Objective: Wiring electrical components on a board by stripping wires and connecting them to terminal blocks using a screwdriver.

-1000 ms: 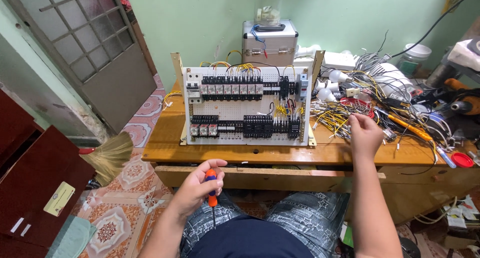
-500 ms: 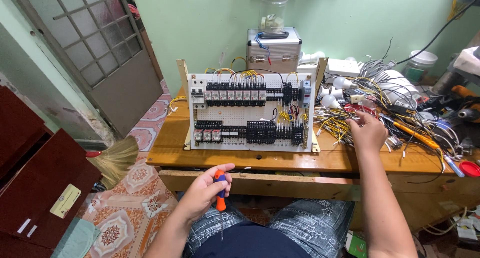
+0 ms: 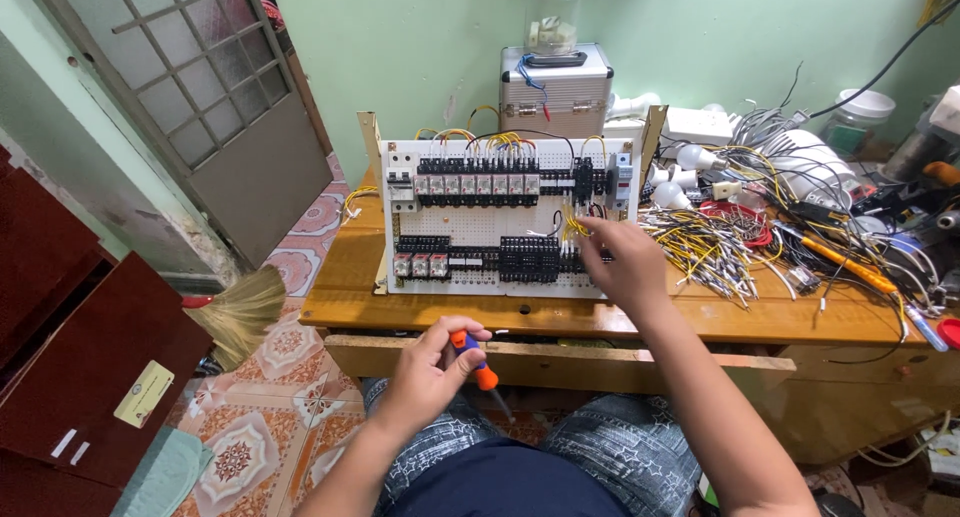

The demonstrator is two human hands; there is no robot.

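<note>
A white perforated control panel (image 3: 470,232) stands upright on the wooden table (image 3: 700,312), carrying rows of black relays, terminal blocks and yellow wires. My right hand (image 3: 622,262) reaches to the panel's right side, fingertips pinching a yellow wire (image 3: 572,227) near the terminal blocks. My left hand (image 3: 432,370) is held low over my lap, in front of the table edge, gripping a small screwdriver (image 3: 478,369) with an orange and blue handle, its tip pointing down.
A heap of loose yellow and white wires (image 3: 715,247) lies right of the panel, with light bulbs, tools and cables beyond. A metal case (image 3: 555,92) with a jar on top stands behind. A broom (image 3: 240,307), red cabinet (image 3: 70,367) and door are at left.
My right hand moved left from the wire heap to the panel's right side. My left hand lifted the screwdriver slightly. The camera moved closer.
</note>
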